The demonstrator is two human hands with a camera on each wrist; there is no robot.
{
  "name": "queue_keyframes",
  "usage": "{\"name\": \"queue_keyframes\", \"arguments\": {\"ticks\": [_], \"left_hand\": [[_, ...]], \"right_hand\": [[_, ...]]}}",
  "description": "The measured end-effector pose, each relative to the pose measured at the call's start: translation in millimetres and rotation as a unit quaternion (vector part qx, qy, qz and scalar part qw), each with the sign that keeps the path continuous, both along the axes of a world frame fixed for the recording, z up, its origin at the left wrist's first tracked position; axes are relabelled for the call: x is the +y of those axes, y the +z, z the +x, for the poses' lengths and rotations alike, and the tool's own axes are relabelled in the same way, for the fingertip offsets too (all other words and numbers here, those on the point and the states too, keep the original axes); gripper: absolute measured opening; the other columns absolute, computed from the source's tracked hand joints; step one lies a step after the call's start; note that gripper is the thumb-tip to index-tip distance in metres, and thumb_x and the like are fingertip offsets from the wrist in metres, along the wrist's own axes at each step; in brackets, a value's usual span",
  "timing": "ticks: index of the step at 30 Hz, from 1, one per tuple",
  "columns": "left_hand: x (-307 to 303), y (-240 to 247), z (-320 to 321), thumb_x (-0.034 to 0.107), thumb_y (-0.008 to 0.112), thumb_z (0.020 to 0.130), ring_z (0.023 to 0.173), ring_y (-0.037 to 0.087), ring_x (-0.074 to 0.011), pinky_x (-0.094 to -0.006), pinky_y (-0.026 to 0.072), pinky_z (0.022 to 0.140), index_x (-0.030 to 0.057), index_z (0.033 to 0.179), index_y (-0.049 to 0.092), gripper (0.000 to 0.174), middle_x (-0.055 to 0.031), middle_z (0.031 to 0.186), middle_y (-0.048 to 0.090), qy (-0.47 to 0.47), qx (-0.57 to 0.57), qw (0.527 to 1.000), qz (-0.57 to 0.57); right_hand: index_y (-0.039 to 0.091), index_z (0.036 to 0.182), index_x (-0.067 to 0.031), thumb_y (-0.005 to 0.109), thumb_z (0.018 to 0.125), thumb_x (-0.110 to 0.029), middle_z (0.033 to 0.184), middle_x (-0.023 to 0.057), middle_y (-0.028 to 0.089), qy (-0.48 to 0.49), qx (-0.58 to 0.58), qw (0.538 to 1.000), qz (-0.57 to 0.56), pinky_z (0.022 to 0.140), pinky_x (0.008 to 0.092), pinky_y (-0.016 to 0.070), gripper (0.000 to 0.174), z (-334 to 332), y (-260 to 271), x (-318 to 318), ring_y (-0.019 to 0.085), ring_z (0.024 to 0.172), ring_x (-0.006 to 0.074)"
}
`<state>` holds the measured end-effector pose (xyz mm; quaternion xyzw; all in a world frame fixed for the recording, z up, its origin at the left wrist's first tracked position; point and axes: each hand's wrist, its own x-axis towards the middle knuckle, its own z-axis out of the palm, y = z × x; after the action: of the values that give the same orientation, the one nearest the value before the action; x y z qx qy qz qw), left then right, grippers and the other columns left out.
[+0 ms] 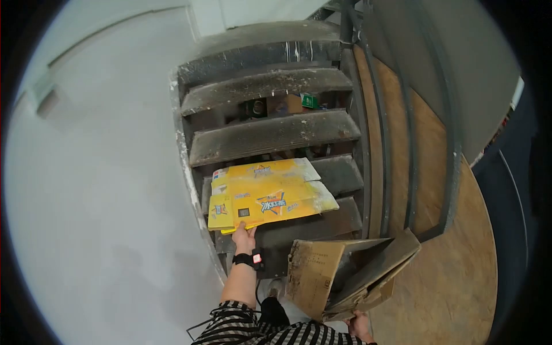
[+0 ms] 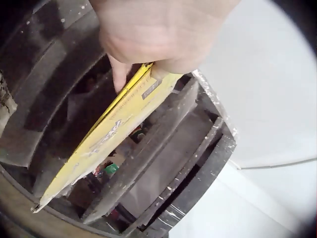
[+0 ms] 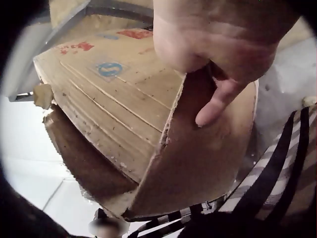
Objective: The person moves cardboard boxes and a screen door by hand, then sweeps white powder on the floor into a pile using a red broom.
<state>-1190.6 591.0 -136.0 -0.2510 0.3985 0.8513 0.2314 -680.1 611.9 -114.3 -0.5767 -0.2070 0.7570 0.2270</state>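
My left hand [image 1: 244, 234] pinches the near edge of a flattened yellow cardboard box [image 1: 293, 190], which bears blue lettering and spans the stairs ahead. From the left wrist view, the yellow box [image 2: 114, 121] is edge-on and folded in layers, with the thumb and fingers on opposite sides. Low on the right, my right hand [image 1: 360, 326] grips a worn brown cardboard box [image 1: 313, 273] whose top gapes. The right wrist view shows that hand [image 3: 218, 54] over the wall edge of the brown box [image 3: 114, 99], a finger lying against one face.
A dark, paint-flecked staircase [image 1: 276, 137] fills the middle, with a small green item [image 1: 309, 101] and other objects behind its open risers. Grey metal railings [image 1: 411, 149] run along the right beside a wooden surface [image 1: 443, 276]. Pale floor [image 1: 103, 190] lies to the left.
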Motion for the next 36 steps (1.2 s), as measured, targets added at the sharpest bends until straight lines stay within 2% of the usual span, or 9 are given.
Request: {"name": "queue_keyframes", "arguments": {"ticks": [4,6,14,19,23,26,30,32,36], "left_hand": [[22.6,-39.5,-61.8,0.006,0.049,0.087,0.092,0.059,-0.0308,-0.0463,0.0524,0.076,0.0044,0.116,0.042,0.029,-0.0110,0.107,0.054,-0.026,-0.031,0.998,0.041],[65.0,-37.8,-109.0,0.007,0.050,0.087,0.091,0.060,-0.0293,-0.0443,0.0534,0.074,0.0065,0.115,0.044,0.028,-0.0099,0.106,0.055,-0.021,-0.017,1.000,0.016],[121.6,-60.8,-171.0,0.019,0.053,0.086,0.090,0.054,-0.0308,-0.0401,0.0480,0.075,0.0087,0.140,-0.002,0.077,-0.0203,0.117,0.044,-0.285,0.087,0.927,-0.229],[1.7,-138.5,-103.8,0.023,0.052,0.082,0.074,0.058,-0.0266,-0.0381,0.0490,0.066,0.0045,0.090,0.058,0.021,-0.0108,0.075,0.058,-0.433,0.059,0.877,-0.202],[-146.4,-210.3,-95.7,0.018,0.049,0.085,0.067,0.060,-0.0268,-0.0377,0.0515,0.057,0.0007,0.091,0.055,0.019,-0.0139,0.079,0.060,-0.643,0.431,0.537,-0.335],[-170.9,-117.9,-47.7,0.020,0.046,0.087,0.067,0.062,-0.0268,-0.0355,0.0518,0.055,-0.0031,0.086,0.056,0.025,-0.0159,0.080,0.062,-0.487,-0.003,0.778,-0.396],[-155.1,-50.9,-6.6,0.016,0.049,0.085,0.063,0.061,-0.0232,-0.0334,0.0515,0.053,-0.0050,0.088,0.055,0.021,-0.0153,0.079,0.061,-0.517,0.092,0.755,-0.392],[-120.0,-5.3,19.4,0.012,0.052,0.084,0.062,0.061,-0.0198,-0.0303,0.0508,0.054,-0.0059,0.093,0.054,0.020,-0.0149,0.079,0.061,-0.516,0.213,0.765,-0.321],[-44.5,91.6,92.2,0.013,0.056,0.084,0.069,0.061,-0.0175,-0.0278,0.0502,0.062,-0.0069,0.102,0.053,0.027,-0.0137,0.083,0.062,-0.549,0.371,0.715,-0.225]], "right_hand": [[0.063,0.086,-0.0110,0.060,0.078,-0.023,0.078,0.0139,0.065,0.078,-0.195,0.978,0.013,0.058,0.0392,0.0476,0.014,-41.6,55.4,-10.7,0.062,0.069,0.0245],[0.062,0.085,-0.0023,0.061,0.071,-0.004,0.082,0.0206,0.061,0.409,-0.407,0.720,0.386,0.065,0.0424,0.0464,0.015,-70.4,71.0,1.9,0.060,0.077,0.0323],[0.059,0.092,0.0032,0.047,0.078,0.001,0.083,0.0118,0.061,0.098,-0.261,0.952,0.129,0.068,0.0355,0.0479,0.019,-109.8,48.3,-25.1,0.057,0.079,0.0246],[0.059,0.090,0.0032,0.042,0.081,-0.005,0.083,0.0088,0.060,0.004,-0.168,0.986,0.007,0.062,0.0300,0.0480,0.021,-110.5,46.0,-35.3,0.055,0.071,0.0188],[0.060,0.097,0.0036,0.044,0.082,-0.003,0.085,0.0104,0.061,0.275,-0.274,0.898,0.209,0.065,0.0318,0.0495,0.023,-96.0,48.2,-39.4,0.056,0.072,0.0210],[0.057,0.106,0.0041,0.049,0.081,0.002,0.088,0.0122,0.062,0.104,-0.118,0.983,0.090,0.068,0.0332,0.0500,0.026,-78.1,16.0,-45.9,0.058,0.075,0.0235],[0.052,0.110,0.0069,0.048,0.083,0.001,0.090,0.0132,0.062,-0.123,0.070,0.987,-0.079,0.067,0.0345,0.0502,0.028,-68.7,12.3,-44.7,0.059,0.078,0.0244],[0.045,0.120,-0.0005,0.043,0.089,-0.011,0.093,0.0145,0.061,0.091,0.011,0.986,0.142,0.068,0.0369,0.0505,0.033,-58.6,-6.5,-56.6,0.060,0.081,0.0274],[0.047,0.108,0.0077,0.039,0.085,-0.003,0.098,0.0170,0.059,-0.160,0.032,0.985,-0.055,0.065,0.0405,0.0548,0.026,-57.8,-42.6,-54.0,0.061,0.078,0.0318]]}}
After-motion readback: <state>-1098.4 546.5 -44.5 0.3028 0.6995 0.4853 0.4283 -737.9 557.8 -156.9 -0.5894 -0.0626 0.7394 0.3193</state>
